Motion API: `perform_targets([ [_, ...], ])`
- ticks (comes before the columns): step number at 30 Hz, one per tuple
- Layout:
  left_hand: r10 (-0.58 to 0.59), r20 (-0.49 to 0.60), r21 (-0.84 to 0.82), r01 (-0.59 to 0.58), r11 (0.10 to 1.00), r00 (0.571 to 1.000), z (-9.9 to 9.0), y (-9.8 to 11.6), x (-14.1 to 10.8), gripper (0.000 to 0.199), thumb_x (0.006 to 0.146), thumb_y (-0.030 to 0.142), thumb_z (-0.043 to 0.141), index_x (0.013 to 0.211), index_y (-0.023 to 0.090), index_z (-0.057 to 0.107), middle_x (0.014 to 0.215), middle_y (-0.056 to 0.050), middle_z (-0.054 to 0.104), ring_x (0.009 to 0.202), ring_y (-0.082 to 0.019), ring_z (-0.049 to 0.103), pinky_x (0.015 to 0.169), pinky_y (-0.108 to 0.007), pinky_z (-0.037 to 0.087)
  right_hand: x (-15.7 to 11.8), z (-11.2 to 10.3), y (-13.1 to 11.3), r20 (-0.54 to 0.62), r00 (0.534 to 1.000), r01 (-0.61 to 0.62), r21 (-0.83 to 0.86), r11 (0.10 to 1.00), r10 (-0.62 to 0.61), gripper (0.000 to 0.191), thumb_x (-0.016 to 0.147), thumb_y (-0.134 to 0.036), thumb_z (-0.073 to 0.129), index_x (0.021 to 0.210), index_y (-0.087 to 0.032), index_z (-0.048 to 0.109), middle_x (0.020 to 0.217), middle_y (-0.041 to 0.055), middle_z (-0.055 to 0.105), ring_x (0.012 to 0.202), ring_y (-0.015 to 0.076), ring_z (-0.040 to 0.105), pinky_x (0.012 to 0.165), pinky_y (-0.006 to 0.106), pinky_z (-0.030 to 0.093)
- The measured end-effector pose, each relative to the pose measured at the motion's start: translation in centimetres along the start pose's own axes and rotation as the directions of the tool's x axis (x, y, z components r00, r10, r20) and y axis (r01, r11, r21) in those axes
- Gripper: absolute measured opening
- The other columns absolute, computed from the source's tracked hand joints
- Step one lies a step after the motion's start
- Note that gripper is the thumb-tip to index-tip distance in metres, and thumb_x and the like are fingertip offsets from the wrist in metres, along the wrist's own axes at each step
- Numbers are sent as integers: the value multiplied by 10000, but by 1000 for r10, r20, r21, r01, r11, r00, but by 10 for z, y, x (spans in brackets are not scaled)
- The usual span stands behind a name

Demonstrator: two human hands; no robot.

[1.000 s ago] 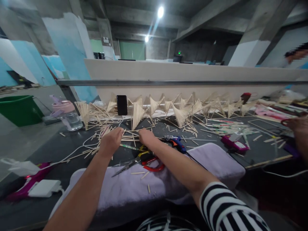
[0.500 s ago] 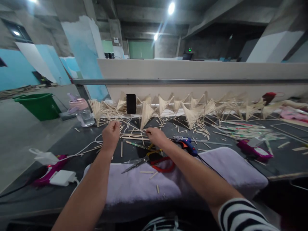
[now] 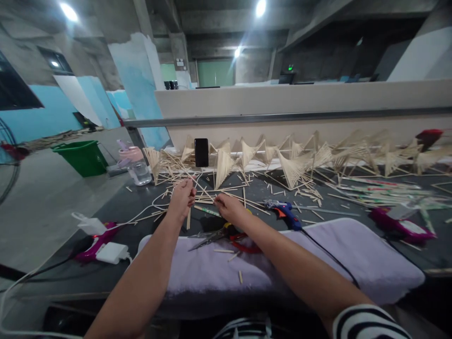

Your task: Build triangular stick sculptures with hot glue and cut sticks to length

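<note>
My left hand (image 3: pixel 182 197) is closed over the scattered thin wooden sticks (image 3: pixel 243 201), its fingers pinched together near a stick. To its right my right hand (image 3: pixel 226 205) is closed as well, fingertips pressed together by some sticks. What either hand grips is too small to make out. Scissors (image 3: pixel 211 238) with yellow and red handles lie below my right hand, partly under the forearm, on a lilac cloth (image 3: pixel 197 278). A blue glue gun (image 3: pixel 289 217) rests to the right. Fan-shaped stick models (image 3: pixel 222 165) stand behind the hands.
A black phone (image 3: pixel 201 152) stands upright among the models. At the left are a bottle (image 3: pixel 139 172), a purple power strip (image 3: pixel 92 249) with white plugs and a green bin (image 3: pixel 83 157) on the floor. Another purple power strip (image 3: pixel 402 226) lies at the right.
The view has turned slightly left, so things appear further right. My hands have come closer together, and my left hand has turned a little, its fingers now showing more.
</note>
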State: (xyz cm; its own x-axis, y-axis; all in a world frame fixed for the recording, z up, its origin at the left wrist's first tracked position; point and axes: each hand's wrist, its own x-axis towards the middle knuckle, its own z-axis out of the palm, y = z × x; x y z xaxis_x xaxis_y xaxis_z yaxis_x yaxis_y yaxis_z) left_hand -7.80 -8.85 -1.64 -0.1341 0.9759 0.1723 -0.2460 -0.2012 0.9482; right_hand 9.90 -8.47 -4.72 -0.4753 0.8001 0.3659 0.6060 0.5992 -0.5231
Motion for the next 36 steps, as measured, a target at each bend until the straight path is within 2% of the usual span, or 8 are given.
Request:
perform_targets([
  [4,-54,128,-21,57,998,990,6,1,-4,306,760,363,557,1011,190,530,502,77,439,287,1,205,303,-117,127,1,3,0,48,999,-1,23,1000,0,195,828,-258,414,861,-187,592,705,19,617,617,116,515,546,199,310],
  [7,-104,200,-190,142,971,974,-2,7,-1,206,775,309,557,899,145,555,482,81,389,296,0,216,304,-118,146,0,-1,5,86,996,20,26,999,-22,182,806,-251,436,841,-194,606,702,15,620,625,118,519,554,200,316],
  [11,-88,12,-538,81,839,996,-37,25,10,142,841,231,467,755,130,517,451,83,335,291,-14,223,298,-135,171,0,-23,30,65,998,-22,12,1000,21,117,735,-251,517,772,-201,616,704,9,623,653,127,525,581,206,328],
  [16,-65,-220,-627,-90,774,973,-75,36,19,348,928,261,215,664,153,414,415,85,308,271,-19,188,292,-131,187,2,-53,59,-137,970,-187,119,975,203,208,808,-271,362,785,-163,538,610,14,559,535,117,476,516,214,337],
  [19,-135,-149,-625,12,781,980,-65,27,20,347,923,222,233,624,147,393,431,73,340,274,-17,192,283,-135,182,1,-50,49,-153,946,-209,391,896,287,187,810,-316,368,794,-177,491,537,-33,512,432,86,424,443,187,333],
  [22,-172,-29,-600,120,791,985,-38,16,16,226,888,197,363,728,116,500,467,66,375,286,-13,221,280,-130,179,-3,-33,25,30,979,-190,489,852,201,148,792,-321,424,771,-186,480,505,-55,517,386,66,416,410,165,334],
  [27,-114,37,-487,117,866,993,-6,7,5,183,841,252,475,887,112,582,541,34,454,297,12,223,285,-114,186,-9,-10,-5,273,958,-215,475,854,89,92,816,-276,396,811,-195,439,534,-51,579,377,75,507,380,156,354],
  [36,-24,24,-326,30,945,999,11,-5,-2,198,781,300,558,748,108,599,615,-3,519,331,16,262,300,-106,202,-10,7,-21,352,933,-224,402,888,76,41,807,-205,400,784,-199,433,704,4,653,482,119,595,397,191,399],
])
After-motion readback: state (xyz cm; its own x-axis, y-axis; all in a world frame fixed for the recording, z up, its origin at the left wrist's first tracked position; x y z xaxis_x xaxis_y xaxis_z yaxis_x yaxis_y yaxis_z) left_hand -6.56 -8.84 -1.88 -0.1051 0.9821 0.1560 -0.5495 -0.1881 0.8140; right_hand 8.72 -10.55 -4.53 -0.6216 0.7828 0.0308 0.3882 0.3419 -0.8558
